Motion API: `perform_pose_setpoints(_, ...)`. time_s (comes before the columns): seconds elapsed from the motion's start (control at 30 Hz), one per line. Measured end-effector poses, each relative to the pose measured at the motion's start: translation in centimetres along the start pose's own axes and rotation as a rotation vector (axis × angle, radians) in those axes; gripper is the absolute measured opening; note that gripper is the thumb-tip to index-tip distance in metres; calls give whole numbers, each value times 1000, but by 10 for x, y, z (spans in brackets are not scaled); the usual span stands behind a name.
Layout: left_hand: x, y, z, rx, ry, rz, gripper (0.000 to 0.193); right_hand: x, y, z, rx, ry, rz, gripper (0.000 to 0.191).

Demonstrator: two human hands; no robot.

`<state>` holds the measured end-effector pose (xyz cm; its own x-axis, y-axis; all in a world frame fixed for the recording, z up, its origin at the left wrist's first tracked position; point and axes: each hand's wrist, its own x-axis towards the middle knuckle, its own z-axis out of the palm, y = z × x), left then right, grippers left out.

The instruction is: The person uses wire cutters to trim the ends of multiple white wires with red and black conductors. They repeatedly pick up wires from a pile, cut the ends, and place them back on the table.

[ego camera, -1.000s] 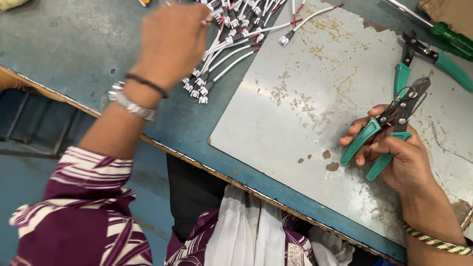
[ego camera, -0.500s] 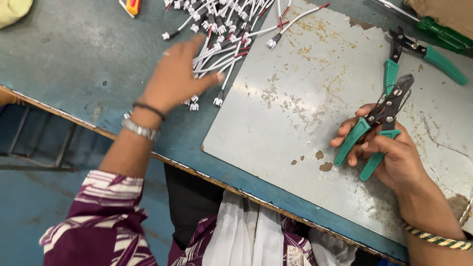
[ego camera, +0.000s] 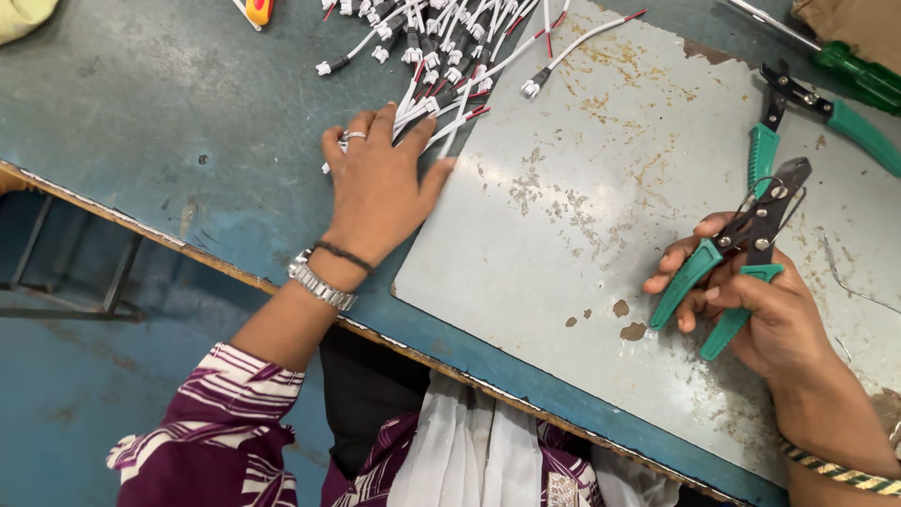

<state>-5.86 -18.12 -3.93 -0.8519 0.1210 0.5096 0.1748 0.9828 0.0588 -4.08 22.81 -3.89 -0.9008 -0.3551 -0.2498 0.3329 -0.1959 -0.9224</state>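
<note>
My left hand (ego camera: 377, 188) lies flat on the blue bench, its fingers spread over the near end of a heap of white and red wires with small connectors (ego camera: 441, 56). I cannot see any wire gripped in it. My right hand (ego camera: 760, 310) holds green-handled wire strippers (ego camera: 741, 249) with the jaws pointing up and away, over the grey metal sheet (ego camera: 563, 225).
A second pair of green-handled pliers (ego camera: 765, 141) and a green screwdriver (ego camera: 849, 75) lie at the far right of the sheet. An orange-and-yellow tool (ego camera: 258, 9) sits at the top edge. The bench's front edge (ego camera: 188, 246) runs diagonally in front of me.
My left hand has come down from the wire heap toward me and now lies flat at its near end. The right hand with the strippers has hardly moved.
</note>
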Motion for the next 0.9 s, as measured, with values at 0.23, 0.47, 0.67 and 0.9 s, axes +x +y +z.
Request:
perform_pose_setpoints(0.23,-27,-29,-20,-112,-45,-19,22,-1,2,-4,33,-26,1,61)
perform_pose_setpoints(0.47,-78,-49,-61,48,-48,-137,24,0,2,-5,55,-55,11,60)
perform_pose_setpoints(0.67,-82,-41,-67,-5,-91,-82,25,0,3,-4,70,-66,0,60)
perform_pose_setpoints(0.9,-66,-3,-80,-136,-147,-11,28,-1,1,-1,72,-58,9,58)
